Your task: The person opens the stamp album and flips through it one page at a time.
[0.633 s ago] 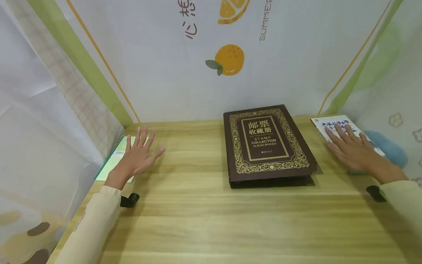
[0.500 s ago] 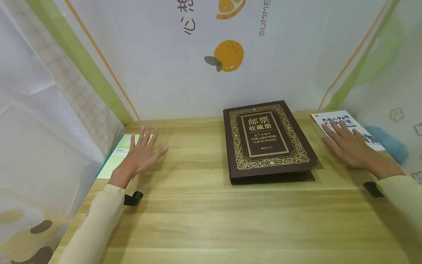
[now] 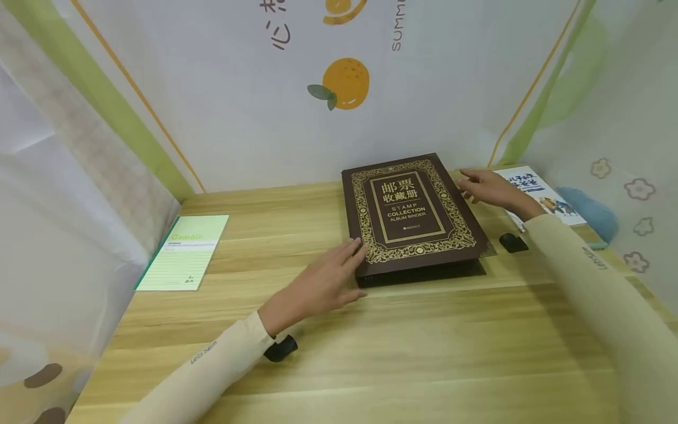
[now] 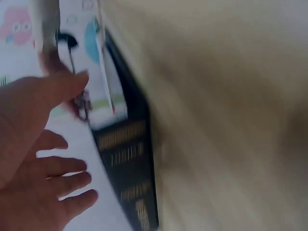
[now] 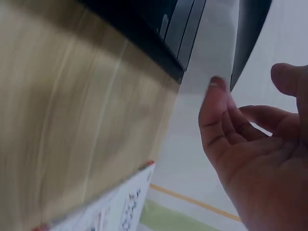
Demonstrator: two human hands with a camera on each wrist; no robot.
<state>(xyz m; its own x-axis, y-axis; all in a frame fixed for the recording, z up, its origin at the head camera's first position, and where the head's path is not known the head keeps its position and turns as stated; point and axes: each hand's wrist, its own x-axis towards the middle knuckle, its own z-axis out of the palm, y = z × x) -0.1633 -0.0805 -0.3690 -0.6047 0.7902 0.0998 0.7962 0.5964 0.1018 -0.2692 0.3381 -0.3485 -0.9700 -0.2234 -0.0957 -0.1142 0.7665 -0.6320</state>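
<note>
A dark brown stamp album binder (image 3: 415,215) with gold ornament lies on the wooden table, its cover raised a little above the base along the near side. By its lower left corner is my left hand (image 3: 323,285), fingers extended and thumb apart; whether they touch the cover I cannot tell. In the left wrist view the spine (image 4: 127,159) shows beyond those fingers. My right hand (image 3: 489,187) is at the binder's right edge, fingers slightly bent. The right wrist view has its fingertips (image 5: 217,84) close to the cover's corner (image 5: 248,38), with no grip visible.
A pale green notepad (image 3: 182,253) lies at the table's left side. At the right, partly behind my right arm, lies a white book (image 3: 551,200) with blue lettering. A white printed cloth (image 3: 254,118) hangs behind and at both sides.
My left hand has moved right, from over the notepad to the binder's lower left corner. My right hand has moved left, from over the white book to the binder's right edge.
</note>
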